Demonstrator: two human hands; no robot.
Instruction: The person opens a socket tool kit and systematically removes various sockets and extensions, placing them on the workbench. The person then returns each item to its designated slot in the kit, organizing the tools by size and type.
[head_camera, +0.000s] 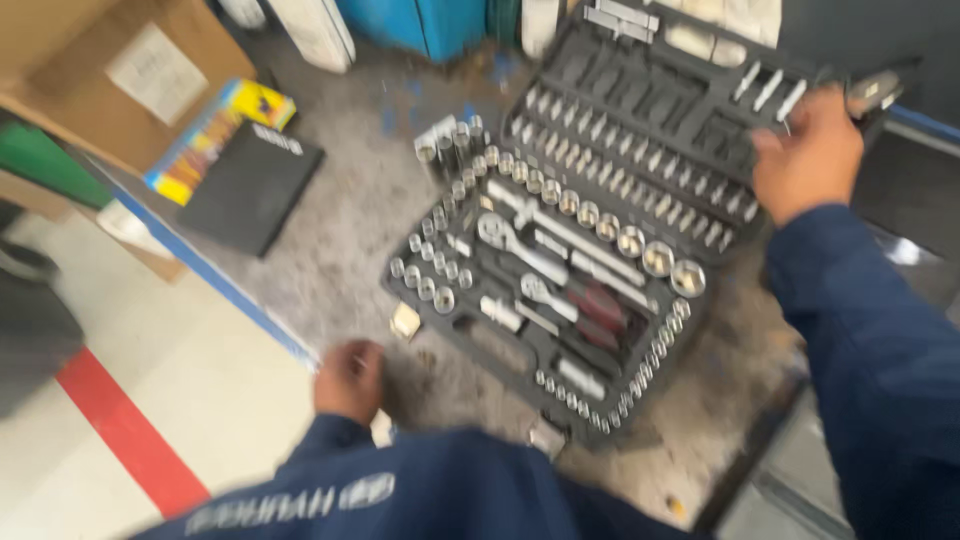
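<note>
One open socket set case (500, 330), two ratchets (520, 250), one black flat case (250, 185), one cardboard box (90, 60), and two hands (805, 150).

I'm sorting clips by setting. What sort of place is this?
Most likely a repair workshop or garage. An open black plastic socket-set case full of chrome sockets and ratchets lies on a worn grey workbench top; below, the pale floor carries a red painted line. The person wears dark blue work sleeves.
</note>
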